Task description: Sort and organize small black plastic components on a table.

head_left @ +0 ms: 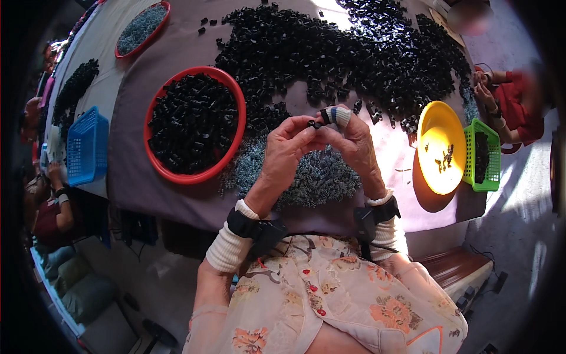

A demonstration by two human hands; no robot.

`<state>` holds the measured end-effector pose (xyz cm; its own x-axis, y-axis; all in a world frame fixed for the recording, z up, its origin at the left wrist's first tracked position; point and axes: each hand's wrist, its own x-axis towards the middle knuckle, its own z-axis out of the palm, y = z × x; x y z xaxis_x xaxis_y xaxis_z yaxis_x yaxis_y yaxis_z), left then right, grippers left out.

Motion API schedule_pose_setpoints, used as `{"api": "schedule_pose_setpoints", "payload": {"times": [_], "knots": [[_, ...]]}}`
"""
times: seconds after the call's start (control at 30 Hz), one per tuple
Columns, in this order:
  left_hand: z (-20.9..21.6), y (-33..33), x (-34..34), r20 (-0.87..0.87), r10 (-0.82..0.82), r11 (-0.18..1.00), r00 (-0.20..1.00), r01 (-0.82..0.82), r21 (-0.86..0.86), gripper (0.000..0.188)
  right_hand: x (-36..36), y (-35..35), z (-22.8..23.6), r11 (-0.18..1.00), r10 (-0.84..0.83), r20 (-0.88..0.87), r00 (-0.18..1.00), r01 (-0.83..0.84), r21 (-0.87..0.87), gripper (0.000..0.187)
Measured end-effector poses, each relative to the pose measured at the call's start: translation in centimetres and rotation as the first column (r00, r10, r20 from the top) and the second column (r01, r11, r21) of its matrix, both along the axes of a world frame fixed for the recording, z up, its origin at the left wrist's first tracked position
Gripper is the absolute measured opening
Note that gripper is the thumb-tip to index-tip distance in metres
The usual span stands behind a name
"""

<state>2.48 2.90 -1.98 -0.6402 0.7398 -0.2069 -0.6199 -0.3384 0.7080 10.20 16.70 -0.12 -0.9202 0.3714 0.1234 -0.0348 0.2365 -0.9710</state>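
Note:
My left hand [282,152] and my right hand [356,146] meet above the near part of the table. Between their fingertips is a small black plastic piece [315,124], pinched from both sides; its exact shape is too small to make out. A striped band wraps one finger of my right hand. Beneath my hands lies a heap of small grey metal pieces [306,183], which look like springs. To the left stands a red basin [240,121] full of small black pieces. A large pile of black plastic pieces [283,50] spreads beyond my hands.
On the right, a yellow bowl [430,118] holds a few black pieces beside a green basket [491,177]. Far left are another red basin [167,12] with grey pieces and a blue basket [88,144]. People work at both sides; one person's hands [484,88] show at right.

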Motion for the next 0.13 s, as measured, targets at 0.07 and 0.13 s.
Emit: {"api": "schedule_pose_setpoints", "payload": {"times": [0.07, 0.13], "knots": [[0.04, 0.15, 0.19, 0.012, -0.003, 0.999, 1.000, 0.002, 0.049, 0.022, 0.14, -0.37, -0.32, 0.991, -0.044, -0.085, 0.995, 0.033, -0.131, 0.015], [0.24, 0.04, 0.46, -0.009, 0.038, 0.998, 0.999, -0.038, 0.048, 0.023, 0.36, -0.39, -0.70, 0.992, -0.034, -0.099, 0.995, 0.022, -0.124, 0.019]]}}
